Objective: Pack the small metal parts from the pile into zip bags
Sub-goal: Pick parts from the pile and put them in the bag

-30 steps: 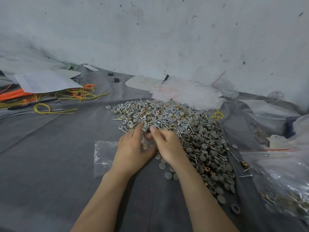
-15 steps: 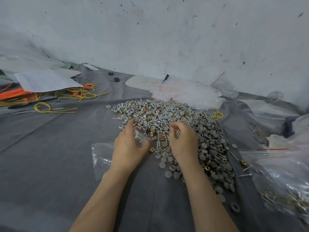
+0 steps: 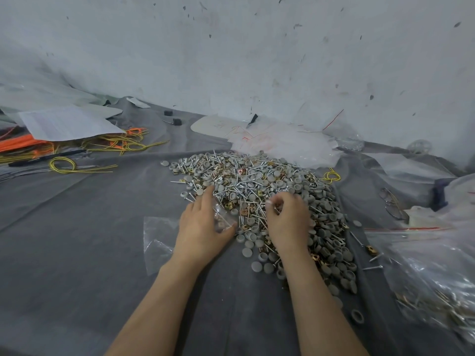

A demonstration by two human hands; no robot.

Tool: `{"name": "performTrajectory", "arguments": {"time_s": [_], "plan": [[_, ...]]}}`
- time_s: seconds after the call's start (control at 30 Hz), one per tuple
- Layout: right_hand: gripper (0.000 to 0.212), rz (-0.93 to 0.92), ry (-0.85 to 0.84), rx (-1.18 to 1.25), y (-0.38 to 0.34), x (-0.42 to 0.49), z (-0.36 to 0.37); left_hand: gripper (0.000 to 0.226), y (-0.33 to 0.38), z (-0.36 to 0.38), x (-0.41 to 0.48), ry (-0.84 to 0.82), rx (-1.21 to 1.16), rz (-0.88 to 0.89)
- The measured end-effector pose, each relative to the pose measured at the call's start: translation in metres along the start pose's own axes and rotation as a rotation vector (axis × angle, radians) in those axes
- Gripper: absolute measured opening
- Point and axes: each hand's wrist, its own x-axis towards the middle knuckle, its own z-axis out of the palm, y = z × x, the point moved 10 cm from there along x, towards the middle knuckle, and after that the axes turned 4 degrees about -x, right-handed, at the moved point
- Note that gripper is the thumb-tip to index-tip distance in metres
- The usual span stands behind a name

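A wide pile [image 3: 259,181] of screws, grey caps and small brass-coloured clips lies on the grey cloth [image 3: 77,240] in front of me. My left hand [image 3: 200,227] holds a small clear zip bag [image 3: 222,217] at the pile's near left edge, and a few small parts show inside the bag. My right hand [image 3: 288,219] rests on the pile to the right of the bag, fingers curled, pinching small parts from the pile. What exactly it pinches is too small to tell.
A flat clear bag [image 3: 158,240] lies under my left wrist. Filled plastic bags [image 3: 434,283] sit at the right. A heap of empty bags [image 3: 288,145] lies behind the pile. Yellow and orange wires [image 3: 77,155] and paper [image 3: 66,122] lie at the left, near the wall.
My hands were together at the bag's mouth; the right hand has since moved right and forward onto the pile. The left hand lifted the bag's mouth toward the pile.
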Motion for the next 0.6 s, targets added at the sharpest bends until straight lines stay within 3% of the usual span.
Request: {"name": "performTrajectory", "arguments": {"time_s": [0.07,0.13,0.23,0.3,0.37,0.47,0.53,0.6], "plan": [[0.009,0.0,0.026,0.273,-0.005,0.0,-0.004,0.091,0.002,0.0,0.0,-0.002,-0.007,0.006],[0.014,0.003,-0.082,0.44,-0.017,-0.004,0.008,0.09,0.004,0.0,0.001,-0.001,-0.011,0.014],[0.009,-0.11,-0.353,0.52,-0.049,-0.018,0.036,0.087,0.006,0.001,0.0,-0.01,-0.029,0.021],[0.005,-0.16,-0.444,0.539,-0.06,-0.023,0.043,0.085,0.006,0.0,-0.001,-0.004,-0.042,0.025],[0.015,-0.155,-0.306,0.413,-0.049,-0.014,0.029,0.085,0.005,-0.002,-0.001,0.011,-0.037,0.023],[0.023,-0.039,-0.056,0.02,-0.016,-0.001,-0.001,0.087,0.004,-0.002,0.0,0.009,-0.018,0.013],[0.028,0.048,-0.135,-0.244,0.004,0.0,0.003,0.088,0.004,-0.001,0.0,0.003,-0.012,0.015],[0.027,0.105,-0.229,-0.337,0.015,-0.002,0.011,0.088,0.004,-0.001,0.0,0.001,-0.008,0.013]]}}
